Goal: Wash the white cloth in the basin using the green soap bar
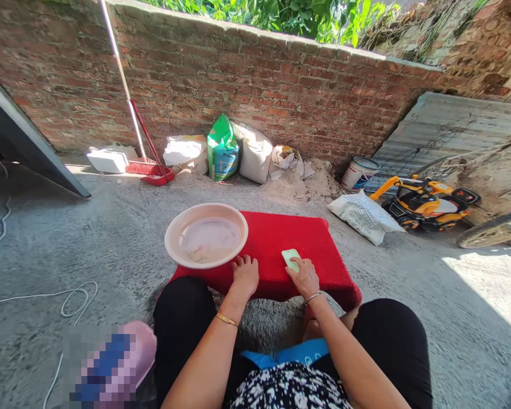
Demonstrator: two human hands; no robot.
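A red cloth with a fuzzy, towel-like surface [287, 233] covers a low bench or table before my knees. On its left end stands a pale pink basin [170, 244] holding cloudy water; what lies under the water is unclear. My left hand [246, 275] rests on the cloth just below the basin's rim, its fingers loosely spread and holding nothing. To the right, my right hand [304, 275] has its fingers on a pale green, flat, oblong piece with rounded corners [290, 257], against the cloth. The underside of that piece is hidden, so its kind is unclear.
Behind are a red dustpan [159, 176], a green bag [222, 150], a white sack [255, 153] and a paint bucket [360, 172] along a brick wall [281, 85]. A yellow ride-on toy [430, 201] stands right. A white cable [74, 289] lies left, near a pink item, partly blurred [142, 346].
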